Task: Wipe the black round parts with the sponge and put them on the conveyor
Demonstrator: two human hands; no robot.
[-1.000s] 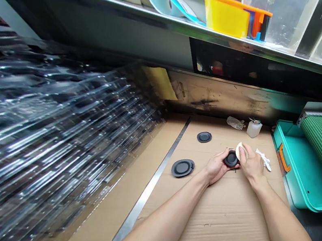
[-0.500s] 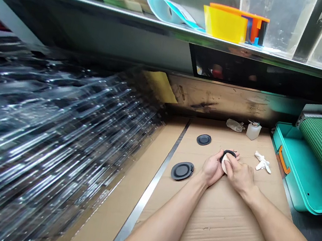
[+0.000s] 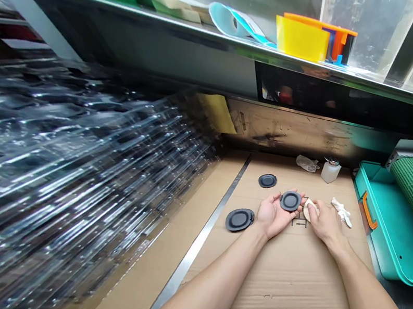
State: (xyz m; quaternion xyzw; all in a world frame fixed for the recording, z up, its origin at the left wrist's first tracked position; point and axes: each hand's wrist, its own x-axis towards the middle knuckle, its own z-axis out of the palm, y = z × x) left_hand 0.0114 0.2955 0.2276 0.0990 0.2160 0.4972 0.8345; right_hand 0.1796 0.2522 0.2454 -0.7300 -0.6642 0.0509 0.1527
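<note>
Inspection, with 12 o'clock at the far edge of the desk. The left hand point(image 3: 274, 216) lies palm up, fingers spread and lightly cupped, and is not pinching. A round black disc point(image 3: 290, 201) with a grey recessed centre rests flat on its fingertips, at 1 o'clock from the palm. The right hand point(image 3: 327, 222) has its fingers curled and pressed around a pale pad point(image 3: 310, 210), probably cloth or sponge; the pad sits just beside the disc, not touching it.

Judged by appearance, the disc should be light and fairly stiff, with a smooth face that may slip if damp. The rim is the sensible place to take hold, leaving the centre face free.

Two similar discs lie on the cardboard sheet point(image 3: 286, 294): one point(image 3: 239, 219) at 9 o'clock from the left hand, the other point(image 3: 267, 181) at 12 o'clock. A white rag point(image 3: 342, 212) lies at 1 o'clock from the right hand, and a white plastic bottle point(image 3: 330, 171) stands at 12 o'clock. A teal tray point(image 3: 388, 227) sits at 3 o'clock, past the rag.
</note>
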